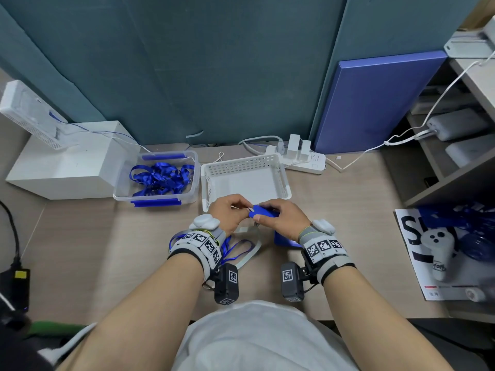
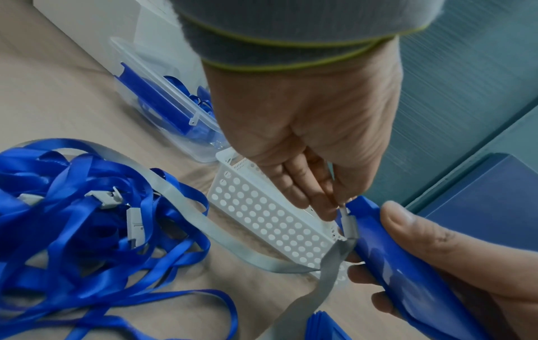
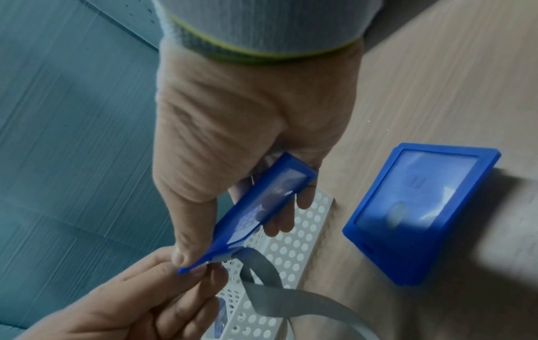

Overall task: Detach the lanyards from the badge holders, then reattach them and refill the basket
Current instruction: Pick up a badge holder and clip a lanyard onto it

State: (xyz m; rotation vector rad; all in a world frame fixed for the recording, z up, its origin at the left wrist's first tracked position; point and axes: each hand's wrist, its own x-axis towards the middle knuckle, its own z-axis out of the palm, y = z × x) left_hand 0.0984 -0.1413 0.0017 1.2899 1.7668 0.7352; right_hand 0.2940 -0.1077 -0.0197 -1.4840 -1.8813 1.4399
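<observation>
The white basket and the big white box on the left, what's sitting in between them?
A clear plastic tub with blue clips, holding a tangle of blue lanyards. The head view shows it between the white basket and the white box.

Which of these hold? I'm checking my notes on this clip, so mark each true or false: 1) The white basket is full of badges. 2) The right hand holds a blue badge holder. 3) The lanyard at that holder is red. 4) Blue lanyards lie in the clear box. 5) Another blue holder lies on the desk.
1) False: the white basket shows nothing inside.
2) True: the right hand grips the blue badge holder.
3) False: the lanyard is grey; the left hand pinches its clip at the holder's top edge.
4) True: blue lanyards fill the clear box.
5) True: the second holder lies flat on the desk.
</observation>
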